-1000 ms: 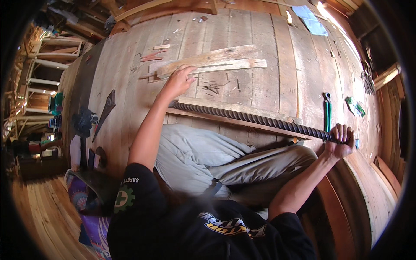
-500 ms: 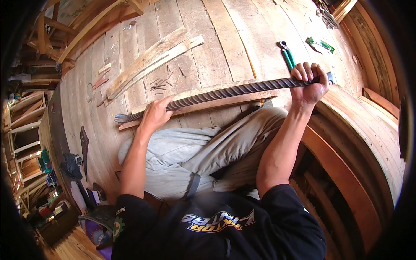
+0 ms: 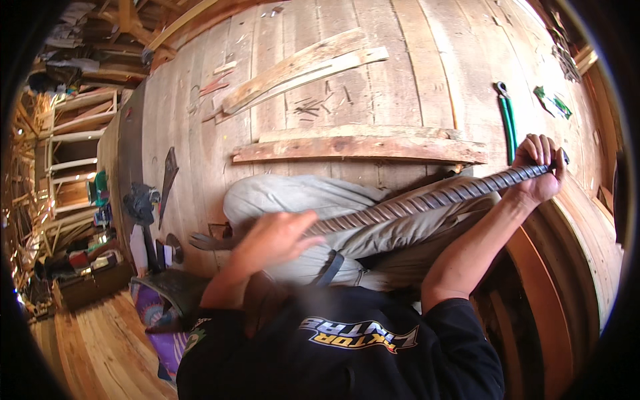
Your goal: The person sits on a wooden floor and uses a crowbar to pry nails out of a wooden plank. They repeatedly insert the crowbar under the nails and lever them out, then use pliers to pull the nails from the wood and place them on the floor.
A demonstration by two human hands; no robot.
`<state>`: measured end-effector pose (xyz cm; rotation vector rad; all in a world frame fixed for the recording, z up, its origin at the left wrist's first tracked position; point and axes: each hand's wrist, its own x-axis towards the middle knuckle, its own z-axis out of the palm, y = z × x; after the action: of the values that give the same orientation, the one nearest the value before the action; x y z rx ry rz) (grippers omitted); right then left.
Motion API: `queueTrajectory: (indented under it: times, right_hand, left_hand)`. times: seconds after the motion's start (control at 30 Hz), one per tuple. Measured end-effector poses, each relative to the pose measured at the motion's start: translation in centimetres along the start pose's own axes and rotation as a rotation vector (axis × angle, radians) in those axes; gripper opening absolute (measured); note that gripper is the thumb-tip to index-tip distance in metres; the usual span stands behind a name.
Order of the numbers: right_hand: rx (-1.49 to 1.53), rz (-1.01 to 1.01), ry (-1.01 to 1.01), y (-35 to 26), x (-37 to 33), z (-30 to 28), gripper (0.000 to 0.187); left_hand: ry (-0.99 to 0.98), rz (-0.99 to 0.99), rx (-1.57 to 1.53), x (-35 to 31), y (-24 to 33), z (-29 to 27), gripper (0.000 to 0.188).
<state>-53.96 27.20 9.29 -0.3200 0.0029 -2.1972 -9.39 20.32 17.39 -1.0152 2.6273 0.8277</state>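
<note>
A long dark crowbar [image 3: 400, 207] with a spiral-ridged shaft slants across my lap, its right end higher in the picture. My right hand [image 3: 539, 175] is closed round the shaft close to that end. Over the left part of the bar lies my left hand [image 3: 280, 235], slightly blurred, its fingers stretched out along the shaft and parted rather than wrapped. Beyond its wrist the forked claw end [image 3: 210, 242] shows. In front of my legs two wooden strips [image 3: 360, 148] lie together on the plank floor, apart from the bar.
Green-handled pincers [image 3: 508, 123] and a green packet [image 3: 553, 101] lie at the far right. Several loose nails [image 3: 310, 107] sit near two pale boards [image 3: 300, 73]. At the left are a handsaw [image 3: 168, 180] and a black bag [image 3: 140, 202]. Curved timber [image 3: 587, 253] borders my right side.
The crowbar has come back from over the wooden strips to above my lap. My left hand has loosened from its wrapped grip and its fingers have straightened; my right hand keeps its hold.
</note>
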Motion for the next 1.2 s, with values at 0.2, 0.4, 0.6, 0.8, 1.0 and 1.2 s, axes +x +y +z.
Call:
queueTrajectory:
  times: [0.2, 0.4, 0.6, 0.8, 1.0, 1.2]
  right_hand:
    - [-0.217, 0.067, 0.107, 1.2, 0.5, -0.1, 0.021]
    - [-0.268, 0.040, 0.135, 1.5, 0.5, 0.1, 0.019]
    - [-0.281, 0.032, 0.175, 1.8, 0.6, -0.1, 0.017]
    - [-0.298, 0.004, 0.201, 2.1, 0.3, 0.4, 0.013]
    - [-0.295, 0.021, 0.194, 2.2, 0.4, 0.4, 0.016]
    - [-0.255, 0.042, 0.176, 2.0, 0.2, 0.3, 0.017]
  left_hand:
    - [-0.082, -0.028, -0.137, -0.3, 0.1, 6.5, 0.040]
    - [0.072, 0.052, -0.329, 0.9, 0.0, 4.4, 0.042]
    - [0.259, 0.043, -0.146, 9.3, -2.8, 4.1, 0.055]
    - [0.134, -0.013, 0.240, 18.1, -5.4, 7.4, 0.087]
    - [0.014, 0.031, 0.161, 21.0, -7.7, 7.2, 0.091]
    - [-0.041, 0.112, 0.044, 22.6, -9.0, 6.0, 0.086]
